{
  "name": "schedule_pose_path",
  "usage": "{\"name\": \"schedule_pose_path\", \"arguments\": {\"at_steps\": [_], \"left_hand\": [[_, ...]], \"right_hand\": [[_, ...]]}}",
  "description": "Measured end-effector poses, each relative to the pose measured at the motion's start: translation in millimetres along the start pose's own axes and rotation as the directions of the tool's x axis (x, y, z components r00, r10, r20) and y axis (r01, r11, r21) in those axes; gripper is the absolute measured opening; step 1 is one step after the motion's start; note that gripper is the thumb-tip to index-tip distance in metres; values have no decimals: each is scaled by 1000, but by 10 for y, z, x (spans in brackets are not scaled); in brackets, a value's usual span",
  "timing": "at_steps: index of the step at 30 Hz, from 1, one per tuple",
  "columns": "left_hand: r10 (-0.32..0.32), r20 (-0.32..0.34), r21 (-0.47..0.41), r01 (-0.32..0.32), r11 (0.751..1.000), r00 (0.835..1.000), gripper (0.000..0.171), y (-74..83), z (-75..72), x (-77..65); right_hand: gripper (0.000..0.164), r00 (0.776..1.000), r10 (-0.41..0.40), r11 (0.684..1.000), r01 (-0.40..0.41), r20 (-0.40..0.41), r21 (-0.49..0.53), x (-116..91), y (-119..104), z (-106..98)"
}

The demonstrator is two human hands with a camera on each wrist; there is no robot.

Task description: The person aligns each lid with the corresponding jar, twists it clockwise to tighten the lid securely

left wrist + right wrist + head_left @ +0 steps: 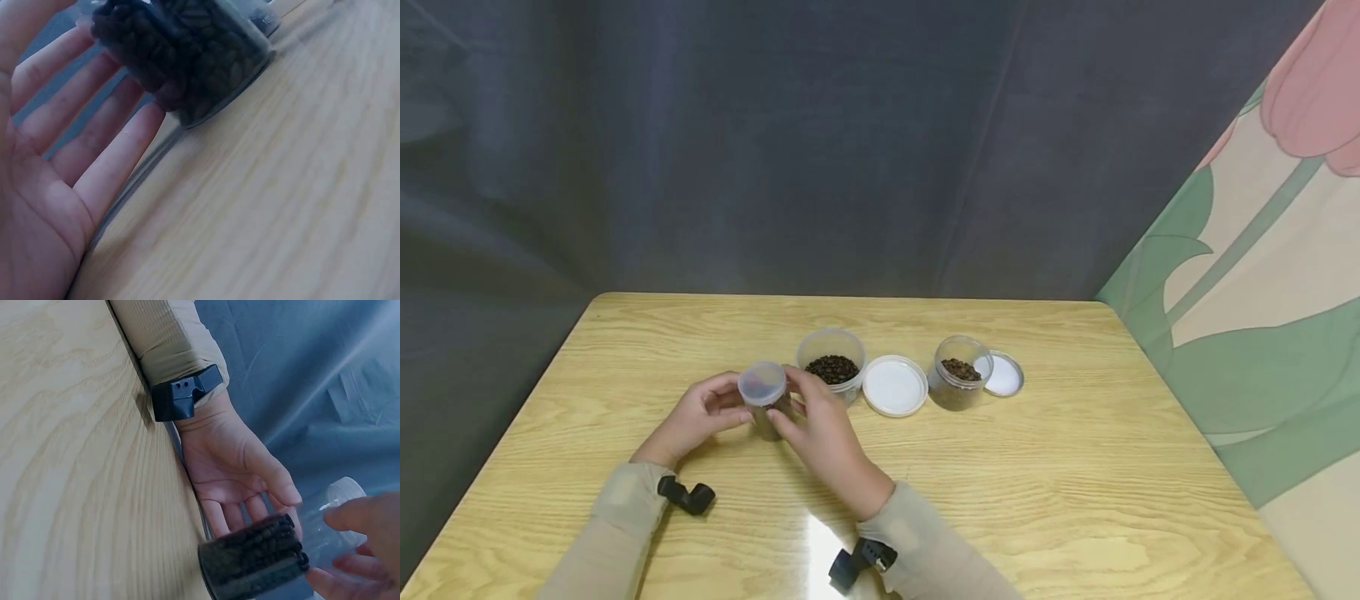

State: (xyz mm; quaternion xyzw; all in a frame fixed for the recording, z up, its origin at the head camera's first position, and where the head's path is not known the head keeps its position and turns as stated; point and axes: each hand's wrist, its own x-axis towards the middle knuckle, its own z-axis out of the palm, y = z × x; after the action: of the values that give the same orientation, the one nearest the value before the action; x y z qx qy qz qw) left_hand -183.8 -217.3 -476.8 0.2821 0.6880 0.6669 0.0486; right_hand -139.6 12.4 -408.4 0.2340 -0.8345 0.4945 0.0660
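Observation:
A small clear jar (767, 423) of dark coffee beans (187, 53) stands upright on the table, a translucent lid (762, 383) on its top. My left hand (703, 412) holds its left side, with fingers and thumb about the wall; the left wrist view shows fingertips against the jar. From the other side my right hand (823, 429) grips it, the thumb in front and the fingers behind, close to the upper part in the right wrist view. Beyond the right hand is an open tub (831, 342) with dark beans (832, 368).
A white lid (895, 386) lies flat beside the tub. Further right stands an open clear jar (953, 396) of browner beans (961, 369), and another white lid (1006, 375) lies by it. A dark curtain (820, 150) hangs behind the wooden table (1060, 475).

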Motion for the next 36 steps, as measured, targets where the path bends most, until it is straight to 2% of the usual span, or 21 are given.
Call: {"name": "schedule_pose_path", "arguments": {"at_steps": [10, 16, 22, 30, 36], "left_hand": [[21, -110, 102, -10, 995, 994, 46, -4, -29, 5], [20, -177, 134, 4, 991, 984, 41, -11, -20, 16], [16, -245, 219, 39, 975, 969, 40, -2, -18, -7], [71, -280, 214, -9, 977, 957, 43, -19, -22, 3], [42, -319, 265, 47, 963, 947, 42, -18, -25, 4]], "right_hand": [[56, 994, -26, 1000, 26, -104, -5, 109, 40, 174], [56, 994, 5, 1000, -6, -106, -3, 172, 63, 248], [58, 993, 16, 999, -19, -113, -26, 238, 48, 343], [58, 991, 8, 997, -18, -135, -69, 287, 44, 437], [59, 991, 15, 989, -34, -131, -141, 327, 52, 484]]}}
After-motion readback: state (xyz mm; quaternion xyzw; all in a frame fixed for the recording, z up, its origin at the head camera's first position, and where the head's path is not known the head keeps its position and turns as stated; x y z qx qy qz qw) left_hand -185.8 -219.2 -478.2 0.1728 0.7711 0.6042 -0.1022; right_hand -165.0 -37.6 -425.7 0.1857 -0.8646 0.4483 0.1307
